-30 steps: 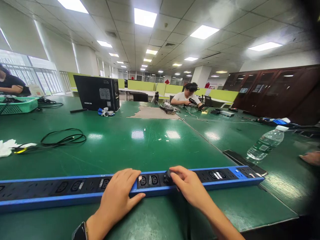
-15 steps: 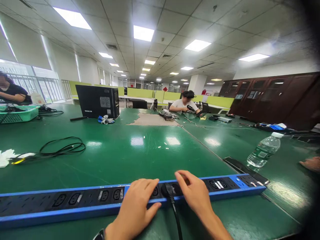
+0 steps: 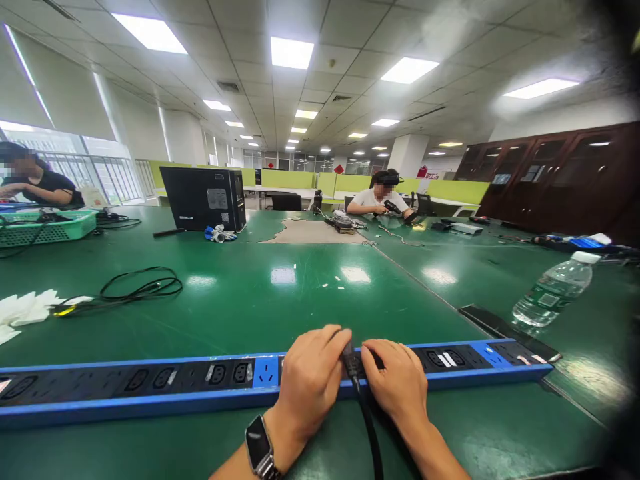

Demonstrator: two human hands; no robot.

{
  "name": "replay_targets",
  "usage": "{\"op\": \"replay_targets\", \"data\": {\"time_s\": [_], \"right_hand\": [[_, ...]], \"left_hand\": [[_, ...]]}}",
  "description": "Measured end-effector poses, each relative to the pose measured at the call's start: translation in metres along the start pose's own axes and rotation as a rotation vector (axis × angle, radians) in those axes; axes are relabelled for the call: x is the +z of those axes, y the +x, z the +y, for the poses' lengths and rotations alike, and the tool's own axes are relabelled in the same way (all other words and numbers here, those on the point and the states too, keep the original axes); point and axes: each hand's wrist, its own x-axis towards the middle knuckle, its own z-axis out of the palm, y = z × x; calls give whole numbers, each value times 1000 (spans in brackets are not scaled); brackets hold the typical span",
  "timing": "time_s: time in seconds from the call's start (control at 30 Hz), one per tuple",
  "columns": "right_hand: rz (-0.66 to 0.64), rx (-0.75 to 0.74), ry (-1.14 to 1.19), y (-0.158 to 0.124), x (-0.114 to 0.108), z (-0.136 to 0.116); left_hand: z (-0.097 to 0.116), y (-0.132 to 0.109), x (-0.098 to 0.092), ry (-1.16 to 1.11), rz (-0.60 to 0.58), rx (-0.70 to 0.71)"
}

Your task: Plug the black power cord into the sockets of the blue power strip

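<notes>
A long blue power strip [image 3: 200,405] with black socket panels lies across the table in front of me. My left hand [image 3: 313,370], with a watch on its wrist, pinches a black power plug [image 3: 351,361] at the strip's middle. From the plug a thick black cord [image 3: 369,427] runs down toward me. My right hand [image 3: 397,380] is curled over the strip just right of the plug, thumb and fingers bent against it. The plug's front end and the sockets under my hands are hidden.
A water bottle [image 3: 555,290] leans at the right near a dark flat panel [image 3: 505,330]. A coiled black cable [image 3: 143,287] and white tissue [image 3: 27,310] lie left. Farther back are a computer case [image 3: 203,199], gloves [image 3: 220,233] and a green basket [image 3: 50,230]. Two people sit beyond.
My left hand has moved right from the strip onto the plug and closed on it. The plug appears raised and tilted. My right hand has curled down onto the strip. The view has shifted slightly.
</notes>
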Motion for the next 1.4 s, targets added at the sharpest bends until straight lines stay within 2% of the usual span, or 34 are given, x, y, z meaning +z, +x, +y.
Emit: {"op": "replay_targets", "data": {"time_s": [0.07,0.17,0.23,0.3,0.37,0.43,0.57,0.63,0.7,0.8,0.87,0.97,1.07,1.17,1.3,1.4], "right_hand": [[3,-2,6,0,0,1],[14,8,14,0,-1,-1],[21,21,15,0,-1,-4],[29,32,14,0,-1,-5],[34,40,14,0,0,-5],[34,45,18,0,1,-3],[39,68,55,1,0,-1],[41,76,100,-1,-4,-13],[-18,70,180,-6,-8,-39],[-248,94,300,-14,-13,-99],[-400,100,280,-14,-13,-139],[-527,42,308,-4,-17,-172],[-496,7,450,8,-33,-174],[-515,22,368,12,-45,-168],[-647,29,279,2,-28,-174],[-570,59,415,-5,-13,-181]], "left_hand": [[-9,8,-20,-23,88,-85],[-37,3,-62,47,116,-349],[-54,-12,-85,55,30,-461],[-63,-29,-98,6,-125,-456],[-63,-43,-100,-32,-279,-401],[-59,-50,-96,-27,-369,-359],[-56,-54,-89,25,-416,-285],[-57,-55,-89,55,-427,-282],[-57,-57,-88,102,-422,-333],[-56,-61,-84,187,-435,-359],[-56,-64,-81,226,-444,-338],[-60,-67,-78,266,-429,-352],[-64,-68,-77,302,-440,-369],[-65,-67,-78,304,-445,-394],[-66,-66,-82,212,-439,-481],[-70,-65,-85,116,-429,-516]]}}
